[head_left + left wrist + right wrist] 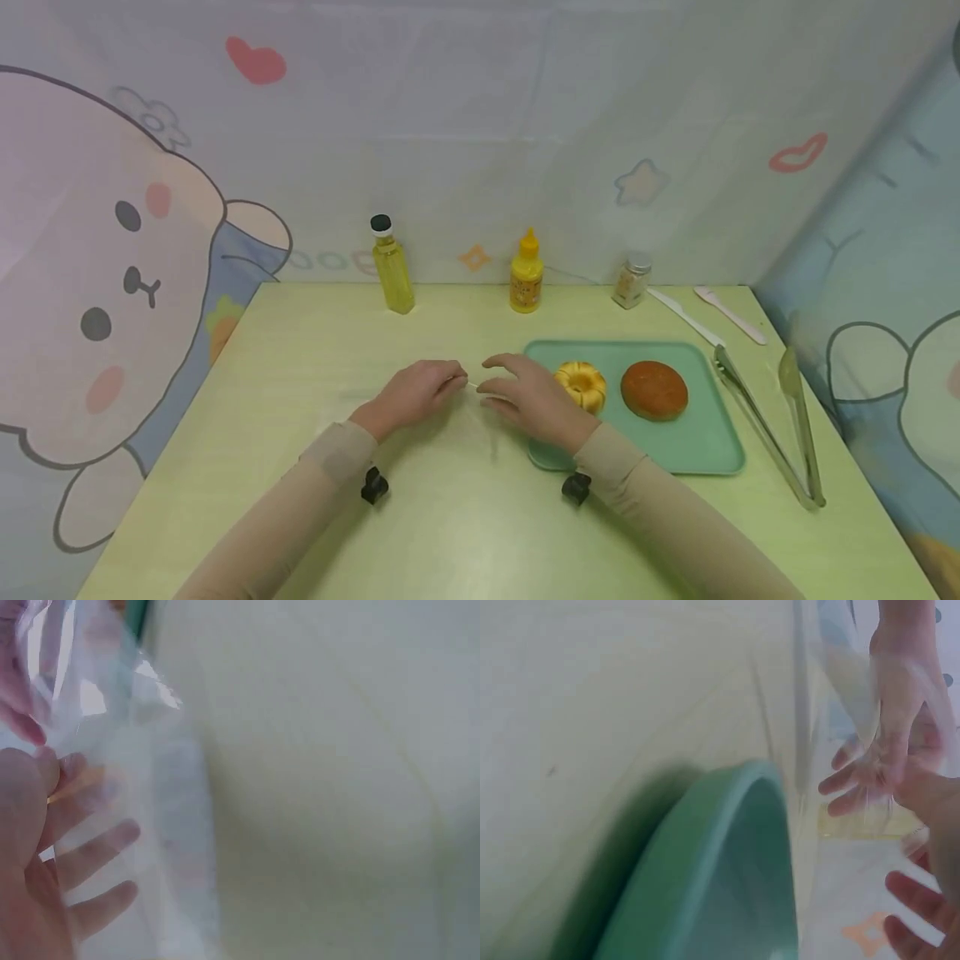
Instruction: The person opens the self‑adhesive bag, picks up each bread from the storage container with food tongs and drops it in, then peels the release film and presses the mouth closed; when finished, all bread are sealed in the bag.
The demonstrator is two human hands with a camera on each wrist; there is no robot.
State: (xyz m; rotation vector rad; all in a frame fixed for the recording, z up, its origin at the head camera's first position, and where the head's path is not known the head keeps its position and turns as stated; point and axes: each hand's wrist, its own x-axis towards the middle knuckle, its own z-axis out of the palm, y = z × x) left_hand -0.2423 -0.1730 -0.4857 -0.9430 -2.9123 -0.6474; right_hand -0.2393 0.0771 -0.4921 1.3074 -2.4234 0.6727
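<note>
A clear plastic bag (176, 847) hangs from my left hand (416, 392), whose thumb and index finger pinch its edge. In the left wrist view, the other fingers of this left hand (60, 862) spread behind the see-through film. Facing it, my right hand (536, 400) has its fingers spread and slightly bent beside the bag. The right wrist view shows the right thumb (922, 791) reaching to the film near the left fingertips, with the other fingers apart from it. In the head view the bag is barely visible.
A green tray (637, 450) holds a ring-shaped bread (581, 385) and a brown bun (654, 390). Behind stand an oil bottle (395, 275), a yellow squeeze bottle (527, 279) and a shaker (632, 282). Right: white knife (686, 317), pink fork (731, 315), metal tongs (765, 425).
</note>
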